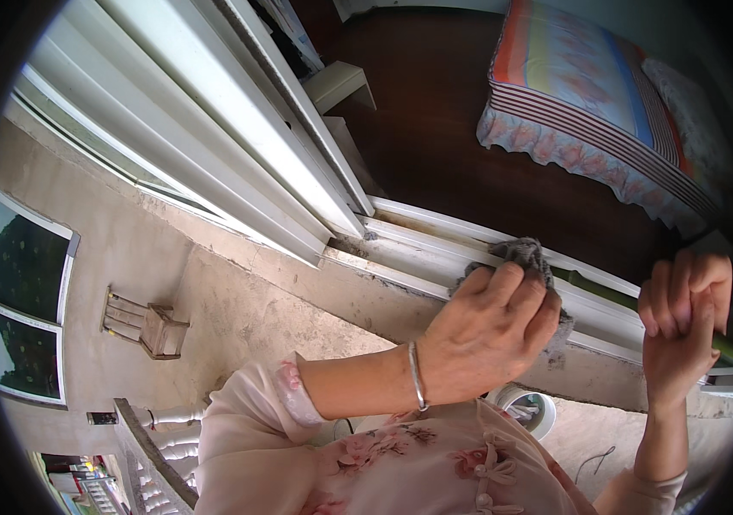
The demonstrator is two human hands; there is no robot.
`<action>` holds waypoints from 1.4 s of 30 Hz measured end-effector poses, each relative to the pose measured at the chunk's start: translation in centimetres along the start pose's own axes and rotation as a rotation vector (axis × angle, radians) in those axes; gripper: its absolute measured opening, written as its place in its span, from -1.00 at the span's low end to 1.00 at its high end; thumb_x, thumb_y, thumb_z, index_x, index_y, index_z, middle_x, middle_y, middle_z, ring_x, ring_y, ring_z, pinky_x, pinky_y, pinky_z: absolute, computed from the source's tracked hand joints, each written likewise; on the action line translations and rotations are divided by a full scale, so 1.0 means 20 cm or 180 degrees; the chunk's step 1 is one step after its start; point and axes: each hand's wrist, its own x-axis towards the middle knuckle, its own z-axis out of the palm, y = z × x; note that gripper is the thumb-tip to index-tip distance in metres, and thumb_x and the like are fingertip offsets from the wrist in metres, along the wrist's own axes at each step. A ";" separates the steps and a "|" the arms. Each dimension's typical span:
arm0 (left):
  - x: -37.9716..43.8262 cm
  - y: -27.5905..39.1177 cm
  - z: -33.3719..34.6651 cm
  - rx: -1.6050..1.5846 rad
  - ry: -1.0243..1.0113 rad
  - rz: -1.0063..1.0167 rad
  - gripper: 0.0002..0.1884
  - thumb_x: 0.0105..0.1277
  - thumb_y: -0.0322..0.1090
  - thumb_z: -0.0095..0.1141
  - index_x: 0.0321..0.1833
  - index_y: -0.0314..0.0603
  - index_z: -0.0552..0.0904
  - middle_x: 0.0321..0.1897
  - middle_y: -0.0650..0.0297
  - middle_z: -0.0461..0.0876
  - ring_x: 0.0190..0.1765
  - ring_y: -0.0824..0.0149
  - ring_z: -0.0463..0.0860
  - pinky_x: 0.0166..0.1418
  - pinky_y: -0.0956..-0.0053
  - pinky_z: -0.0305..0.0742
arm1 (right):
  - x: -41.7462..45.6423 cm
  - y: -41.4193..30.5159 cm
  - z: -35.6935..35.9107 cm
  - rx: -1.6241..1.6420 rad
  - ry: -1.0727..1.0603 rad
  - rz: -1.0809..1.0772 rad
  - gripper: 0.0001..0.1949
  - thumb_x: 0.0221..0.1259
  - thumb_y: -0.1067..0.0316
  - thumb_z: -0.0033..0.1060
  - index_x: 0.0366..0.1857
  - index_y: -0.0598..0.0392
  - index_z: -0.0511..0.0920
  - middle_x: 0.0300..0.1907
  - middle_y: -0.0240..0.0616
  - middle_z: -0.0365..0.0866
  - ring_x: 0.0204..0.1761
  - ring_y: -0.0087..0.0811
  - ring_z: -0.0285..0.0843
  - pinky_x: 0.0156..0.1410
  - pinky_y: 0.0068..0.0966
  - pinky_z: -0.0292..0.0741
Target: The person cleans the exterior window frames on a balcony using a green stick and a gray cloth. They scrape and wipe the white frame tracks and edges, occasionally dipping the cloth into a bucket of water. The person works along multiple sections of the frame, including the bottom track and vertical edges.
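My left hand, with a silver bangle on the wrist, grips a crumpled grey cloth. It presses this over the white sliding-door track. Dirt and brown stains show in the track's grooves. In my right hand is a green stick, apparently bamboo, which lies along the track and runs toward the cloth. Its far tip is hidden at the cloth. White sliding-door panels stand left of my hands, and a small grey tuft lies by their lower corner.
Beyond the track are a dark wooden floor, a bed with a striped, frilled cover and a pale bench. Behind my arms stands a white bucket with things inside. A wooden chair and a balustrade are at left.
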 end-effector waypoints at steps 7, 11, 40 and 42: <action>0.19 0.19 0.13 -0.0370 0.0035 0.0415 -0.62 0.13 -0.26 0.14 -0.05 -0.38 0.60 -0.13 0.10 0.49 -0.02 0.17 0.43 -0.11 0.34 0.54 | -0.19 -0.17 -0.25 -0.0376 0.0403 -0.0337 -0.87 0.52 0.34 -0.21 -0.28 0.05 0.23 -0.50 -0.45 0.11 -0.58 -0.67 -0.02 -0.54 -0.73 0.05; 0.04 -0.03 -0.03 -0.0263 -0.0165 0.0071 -0.63 0.11 -0.34 0.17 0.02 -0.27 0.63 -0.10 0.12 0.50 -0.07 0.20 0.46 -0.16 0.41 0.54 | -0.14 -0.15 -0.04 -0.0961 -0.0008 -0.0375 -0.79 0.54 0.19 -0.11 -0.31 -0.02 0.24 -0.54 -0.46 0.14 -0.60 -0.66 0.00 -0.56 -0.69 0.00; -0.12 -0.20 -0.06 -0.0079 0.0517 0.0010 -0.64 -0.04 -0.34 0.24 -0.11 -0.19 0.71 -0.14 0.15 0.57 -0.26 0.27 0.49 -0.37 0.47 0.44 | -0.12 -0.04 0.13 -0.0681 0.0587 -0.0172 -0.66 0.50 0.17 -0.03 -0.51 -0.13 0.17 -0.60 -0.49 0.08 -0.63 -0.60 -0.06 -0.57 -0.64 -0.05; -0.18 -0.28 -0.12 0.0129 0.0535 -0.0055 -0.60 -0.11 -0.37 0.26 -0.10 -0.19 0.72 -0.15 0.14 0.58 -0.29 0.27 0.50 -0.41 0.47 0.41 | -0.11 0.03 0.18 -0.0420 0.0435 -0.0130 -0.68 0.50 0.19 -0.03 -0.50 -0.13 0.19 -0.61 -0.49 0.08 -0.63 -0.59 -0.04 -0.58 -0.63 -0.03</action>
